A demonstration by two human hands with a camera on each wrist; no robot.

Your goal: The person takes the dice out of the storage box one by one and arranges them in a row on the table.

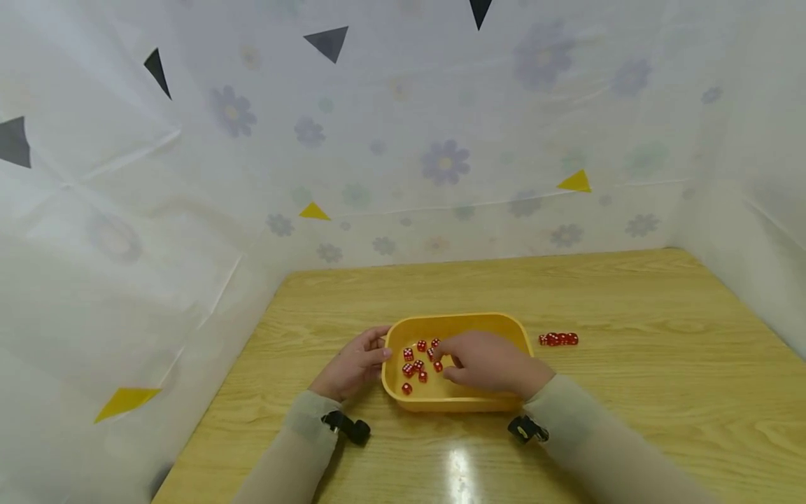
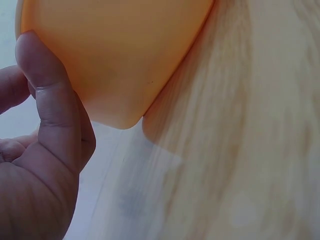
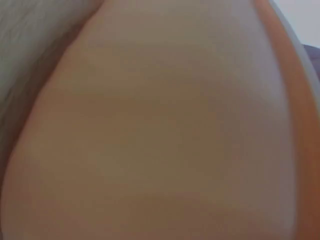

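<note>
- Yellow tray (image 1: 513, 329) sits mid-bench (image 1: 630, 392), just ahead of the person. Loose red dice (image 1: 418, 365) lie scattered on its floor, left half.
- Left hand (image 1: 354, 365) rests against the tray's left outer wall; the left wrist view shows the thumb (image 2: 47, 95) pressed flat on the yellow plastic, fingers fairly straight. Grip reads as bracing, not clenched.
- Right hand (image 1: 488, 362) is inside the tray, fingertips down among the dice. Whether its grip pinches a die: cannot tell, the fingers cover the spot.
- Handling, my judgement: dice small, hard, light, smooth-faced, apt to roll or slip; best pinched on two opposite faces. Tray looks like thin, light plastic that would slide if not steadied.
- A row of red dice (image 1: 558, 339) lies on the bench just right of the tray, touching one another.
- Right wrist view is a blurred orange-tan mass, nothing readable. Exact dice count is uncertain; some may lie under the right hand.
</note>
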